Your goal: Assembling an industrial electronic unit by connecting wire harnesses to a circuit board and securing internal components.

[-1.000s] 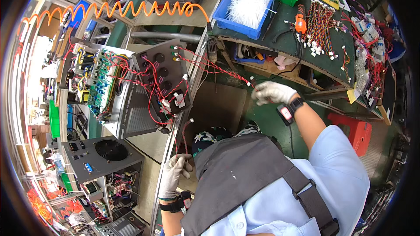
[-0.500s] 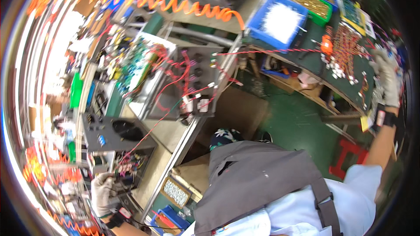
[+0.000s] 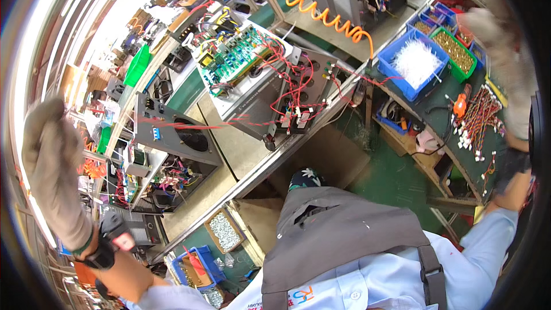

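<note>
My left hand (image 3: 54, 178), in a pale work glove, is raised at the far left with its fingers stretched upward. Nothing can be made out in it. Blurred red wires (image 3: 189, 125) run across the picture to the right of that hand, in front of a grey panel with a round black fan opening (image 3: 190, 134). At the far right my gloved right hand (image 3: 496, 40) is smeared by motion, beside the parts bins. Its fingers cannot be made out. In the middle, a metal chassis (image 3: 258, 106) carries a green circuit board (image 3: 244, 54) and loose red wires (image 3: 295, 95).
On the right bench lie a blue bin of white ties (image 3: 413, 63), a green bin of brass-coloured parts (image 3: 456, 54), an orange-handled tool (image 3: 461, 102) and bundled wires (image 3: 482, 123). An orange coiled hose (image 3: 310, 8) hangs overhead. A blue bin (image 3: 198, 267) stands lower left.
My left hand has risen from beside the lower-left unit to the far left. My right hand has moved up from beside the wire bundle toward the bins. The view has shifted.
</note>
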Tool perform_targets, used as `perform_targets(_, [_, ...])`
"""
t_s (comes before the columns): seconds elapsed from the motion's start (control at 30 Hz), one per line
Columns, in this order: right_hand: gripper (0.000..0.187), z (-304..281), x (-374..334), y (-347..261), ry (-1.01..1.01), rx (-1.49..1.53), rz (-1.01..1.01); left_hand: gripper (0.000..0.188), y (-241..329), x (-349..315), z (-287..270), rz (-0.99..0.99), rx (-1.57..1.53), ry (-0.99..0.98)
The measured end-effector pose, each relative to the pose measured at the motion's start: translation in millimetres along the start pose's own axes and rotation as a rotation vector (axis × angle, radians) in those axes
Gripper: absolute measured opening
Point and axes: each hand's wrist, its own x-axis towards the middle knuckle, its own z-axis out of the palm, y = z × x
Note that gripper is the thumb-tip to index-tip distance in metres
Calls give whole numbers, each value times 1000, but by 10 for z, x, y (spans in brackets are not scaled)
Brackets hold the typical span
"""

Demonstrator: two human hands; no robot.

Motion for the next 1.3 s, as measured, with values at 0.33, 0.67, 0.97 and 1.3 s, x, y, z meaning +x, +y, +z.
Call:
perform_targets(0.33, [20, 981, 1219, 1585, 512, -465, 64, 48, -506, 19, 1482, -109, 3, -414])
perform_targets(0.67, [25, 904, 1834, 2181, 647, -850, -386, 26, -1403, 247, 1507, -385, -640, -548])
perform_targets(0.97, [14, 967, 1482, 2610, 593, -424, -88, 25, -1631, 301, 1645, -643, -789, -487])
perform_targets(1.3, [10, 436, 1360, 2976, 798, -1076, -224, 42, -2190, 708, 2136, -296, -171, -464])
